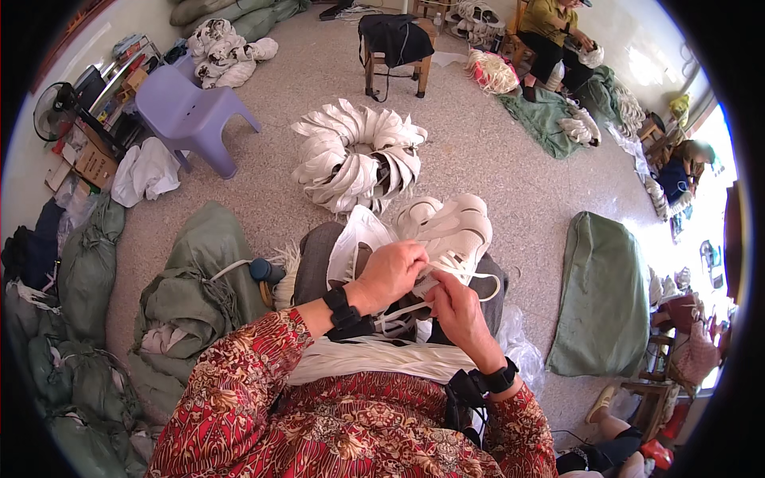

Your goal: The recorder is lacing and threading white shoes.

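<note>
White shoes fill the lap: the person's left hand (392,275) and right hand (456,309) meet over a white shoe (454,233) resting on the knees, both hands pinching a white lace (470,275) that loops off its side. Each grip is clenched on the lace, though the fingertips overlap and exactly where they pinch is hard to make out. A bundle of white laces (374,360) lies across the lap below, partly hidden by the red patterned sleeves. On the floor just beyond the knees sits a ring of stacked white shoe parts (351,155). A purple plastic chair (187,111) stands toward the floor's far left; green sacks (602,295) lie right, cut by glare.
</note>
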`<state>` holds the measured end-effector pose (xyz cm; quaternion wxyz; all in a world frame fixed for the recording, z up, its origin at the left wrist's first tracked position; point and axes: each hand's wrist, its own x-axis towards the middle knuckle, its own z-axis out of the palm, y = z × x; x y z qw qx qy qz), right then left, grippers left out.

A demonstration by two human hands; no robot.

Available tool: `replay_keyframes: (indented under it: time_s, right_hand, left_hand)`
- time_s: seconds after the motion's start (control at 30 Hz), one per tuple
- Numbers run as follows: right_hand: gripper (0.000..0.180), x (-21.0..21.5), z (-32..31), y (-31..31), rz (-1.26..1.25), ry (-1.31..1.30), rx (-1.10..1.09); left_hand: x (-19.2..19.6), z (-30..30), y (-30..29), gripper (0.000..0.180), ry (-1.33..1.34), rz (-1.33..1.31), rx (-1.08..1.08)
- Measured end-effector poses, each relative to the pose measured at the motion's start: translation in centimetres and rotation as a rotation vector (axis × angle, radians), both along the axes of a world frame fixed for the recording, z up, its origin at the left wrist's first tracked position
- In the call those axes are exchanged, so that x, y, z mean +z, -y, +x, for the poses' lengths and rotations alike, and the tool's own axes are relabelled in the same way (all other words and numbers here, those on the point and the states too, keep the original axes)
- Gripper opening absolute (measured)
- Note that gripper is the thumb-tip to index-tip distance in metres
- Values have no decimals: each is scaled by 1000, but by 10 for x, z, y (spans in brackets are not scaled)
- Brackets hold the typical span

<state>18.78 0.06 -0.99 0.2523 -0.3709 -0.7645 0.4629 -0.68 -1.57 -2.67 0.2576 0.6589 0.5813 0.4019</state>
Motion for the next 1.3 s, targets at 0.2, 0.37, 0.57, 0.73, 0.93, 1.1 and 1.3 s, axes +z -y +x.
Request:
replay_keyframes:
  time_s: [0.2,0.37,0.57,0.73,0.93,1.1,1.3]
  right_hand:
    - [27,1,-3,-10,-337,-45,-56]
    - [26,-4,-10,-8,-432,-143,-139]
    - [24,-2,-17,-10,-263,37,-85]
    - [15,-21,-22,-10,-37,-16,-134]
    - [15,-34,-30,-18,182,101,-168]
    - [14,-6,-18,-15,176,239,-68]
    - [12,2,-2,-5,51,200,34]
  left_hand:
    - [-1,5,13,22,-493,289,-4]
    - [-12,10,22,25,-668,274,30]
    - [-10,12,20,18,-759,265,34]
    - [-10,10,21,12,-397,225,51]
    - [-10,10,20,11,-288,206,55]
    - [-12,-1,21,11,-267,142,25]
    - [-16,1,20,12,-246,156,6]
